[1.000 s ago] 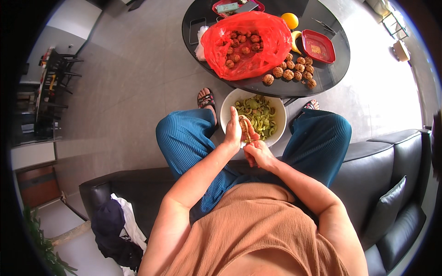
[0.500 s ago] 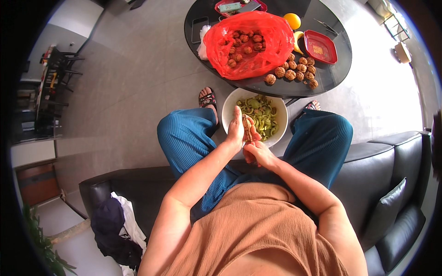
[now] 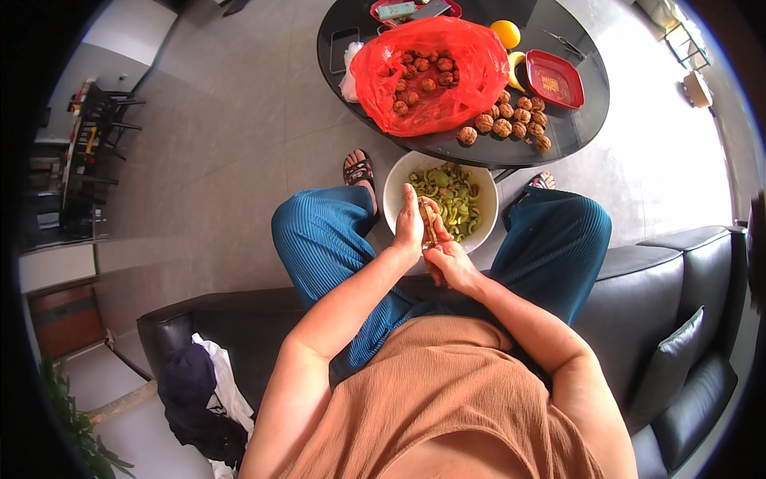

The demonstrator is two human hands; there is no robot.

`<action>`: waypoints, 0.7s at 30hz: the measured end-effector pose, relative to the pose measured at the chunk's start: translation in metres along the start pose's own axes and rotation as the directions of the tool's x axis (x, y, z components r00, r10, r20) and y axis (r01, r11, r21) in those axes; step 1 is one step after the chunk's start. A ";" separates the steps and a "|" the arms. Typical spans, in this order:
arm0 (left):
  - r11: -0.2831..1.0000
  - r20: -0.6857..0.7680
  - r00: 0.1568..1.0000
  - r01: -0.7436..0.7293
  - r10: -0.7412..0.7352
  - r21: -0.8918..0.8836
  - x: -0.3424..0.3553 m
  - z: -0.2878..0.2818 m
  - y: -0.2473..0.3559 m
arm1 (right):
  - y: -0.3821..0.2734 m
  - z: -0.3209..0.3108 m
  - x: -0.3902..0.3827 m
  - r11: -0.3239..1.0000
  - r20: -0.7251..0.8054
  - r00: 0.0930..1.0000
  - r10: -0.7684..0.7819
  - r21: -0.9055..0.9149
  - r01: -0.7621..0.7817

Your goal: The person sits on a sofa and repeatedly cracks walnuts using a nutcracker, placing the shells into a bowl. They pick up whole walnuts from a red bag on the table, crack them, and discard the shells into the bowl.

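Observation:
My left hand (image 3: pixel 409 227) is closed around a brown walnut (image 3: pixel 428 214), its thumb pointing up and away from me. My right hand (image 3: pixel 452 262) meets it from below, fingers curled and pressed close against the walnut's near side. A thin pale edge shows between the two hands; what the right fingers pinch is too small to tell. Beneath both hands, on the floor between my feet, stands a white bowl (image 3: pixel 396 180) holding a heap of green husk pieces (image 3: pixel 456 199).
A round black table (image 3: pixel 574 132) ahead bears a red plastic bag (image 3: pixel 375 100) of walnuts, several loose walnuts (image 3: pixel 503 128), a red tray (image 3: pixel 556 80), an orange (image 3: pixel 506 34), a banana (image 3: pixel 517 70), scissors (image 3: pixel 565 43) and a phone (image 3: pixel 345 49). I sit on a black sofa (image 3: pixel 638 279).
The right fingers have shifted very slightly against the walnut. Both hands stay together over the bowl; the view has moved a little.

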State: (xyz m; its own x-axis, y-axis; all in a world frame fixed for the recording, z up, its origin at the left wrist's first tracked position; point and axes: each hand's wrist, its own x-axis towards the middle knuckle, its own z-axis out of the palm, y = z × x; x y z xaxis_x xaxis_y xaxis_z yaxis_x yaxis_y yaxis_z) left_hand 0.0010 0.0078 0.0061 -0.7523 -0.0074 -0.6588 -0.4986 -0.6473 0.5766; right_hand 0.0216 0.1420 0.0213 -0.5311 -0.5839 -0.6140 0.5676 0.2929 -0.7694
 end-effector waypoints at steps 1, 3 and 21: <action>1.000 -0.003 1.000 0.000 0.000 -0.003 -0.001 0.001 0.000 | 0.002 0.000 0.001 1.000 0.002 1.000 -0.006 0.024 0.006; 1.000 0.030 1.000 -0.008 0.008 -0.018 0.000 -0.001 -0.001 | 0.008 0.000 0.003 0.997 0.007 1.000 -0.018 0.072 0.017; 0.994 0.026 0.998 0.056 -0.053 -0.095 0.008 -0.007 0.003 | 0.002 -0.004 0.007 0.998 0.192 0.981 -0.005 0.058 -0.006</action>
State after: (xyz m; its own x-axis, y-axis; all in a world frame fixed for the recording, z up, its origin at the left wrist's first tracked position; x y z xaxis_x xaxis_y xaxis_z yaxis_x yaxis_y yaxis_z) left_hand -0.0032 0.0004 -0.0007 -0.7357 0.0473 -0.6756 -0.4966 -0.7159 0.4908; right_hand 0.0165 0.1416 0.0142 -0.4032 -0.7198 -0.5650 0.6067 0.2519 -0.7539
